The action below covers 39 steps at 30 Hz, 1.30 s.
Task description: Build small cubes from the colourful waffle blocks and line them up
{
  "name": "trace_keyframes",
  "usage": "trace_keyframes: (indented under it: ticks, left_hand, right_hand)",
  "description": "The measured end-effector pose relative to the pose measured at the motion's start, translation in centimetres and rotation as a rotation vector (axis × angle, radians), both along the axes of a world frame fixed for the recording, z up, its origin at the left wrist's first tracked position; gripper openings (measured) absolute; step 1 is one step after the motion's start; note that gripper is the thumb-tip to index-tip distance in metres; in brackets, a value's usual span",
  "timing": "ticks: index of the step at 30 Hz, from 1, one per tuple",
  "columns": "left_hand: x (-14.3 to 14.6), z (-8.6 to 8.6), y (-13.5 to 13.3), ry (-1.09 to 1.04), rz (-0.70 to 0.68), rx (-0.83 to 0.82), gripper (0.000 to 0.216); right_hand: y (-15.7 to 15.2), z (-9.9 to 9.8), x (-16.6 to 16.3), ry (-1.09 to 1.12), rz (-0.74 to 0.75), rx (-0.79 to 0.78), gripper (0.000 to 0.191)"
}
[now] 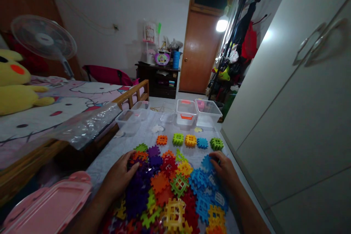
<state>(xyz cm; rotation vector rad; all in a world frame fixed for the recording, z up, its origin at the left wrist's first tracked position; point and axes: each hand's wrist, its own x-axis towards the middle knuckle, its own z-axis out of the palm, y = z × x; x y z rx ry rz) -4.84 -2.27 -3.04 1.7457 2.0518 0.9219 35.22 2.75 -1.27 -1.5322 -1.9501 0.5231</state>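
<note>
A heap of flat, notched plastic building tiles covers the near part of the table, with a purple tile (137, 193), an orange tile (159, 182), a green lattice tile (179, 185) and a yellow lattice tile (174, 215) among them. My left hand (122, 173) rests at the heap's left edge, thumb and fingers apart, touching it beside an orange lattice tile (140, 156). On the right, my right hand (226, 170) pinches a blue tile (207, 162) above more blue pieces (203, 204). Beyond the heap stand stacked tiles in a row: orange (161, 140), light green (178, 139), yellow (190, 140), blue (202, 143), dark green (216, 143).
Clear plastic bins (186, 115) stand at the table's (148, 131) far end. A pink lid (52, 204) lies at lower left. The bed (90, 95) with its wooden rail borders the left side; a white wardrobe (287, 98) rises on the right.
</note>
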Motion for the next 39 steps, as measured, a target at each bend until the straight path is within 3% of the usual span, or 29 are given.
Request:
trace_keyframes:
  ticks: [3, 7, 10, 15, 31, 34, 39]
  left_hand:
    - [-0.2, 0.2, 0.0, -0.027, 0.019, -0.014, 0.052]
    - [-0.6, 0.2, 0.1, -0.037, 0.022, -0.045, 0.053]
    - [-0.7, 0.0, 0.2, -0.038, 0.009, -0.072, 0.054]
    - [-0.5, 0.1, 0.1, -0.040, 0.014, -0.038, 0.051]
    - [-0.5, 0.1, 0.1, -0.024, 0.018, -0.047, 0.050]
    - [-0.6, 0.0, 0.2, -0.018, 0.011, -0.032, 0.049]
    - [-0.6, -0.1, 0.2, -0.039, 0.001, -0.034, 0.048]
  right_hand:
    - [-0.1, 0.2, 1.6, 0.077, -0.143, 0.088, 0.026]
    - [-0.4, 0.1, 3.2, -0.052, -0.226, 0.154, 0.020]
    - [-0.8, -0.2, 3.5, -0.189, -0.173, 0.081, 0.017]
    - [-1.5, -0.7, 3.8, -0.284, -0.062, -0.046, 0.035]
    - [-1.1, -1.1, 4.0, -0.257, -0.078, -0.103, 0.059]
    - [-0.7, -0.9, 3.9, -0.326, -0.080, -0.117, 0.064]
    - [0.3, 0.6, 3.4, -0.457, 0.013, -0.217, 0.055]
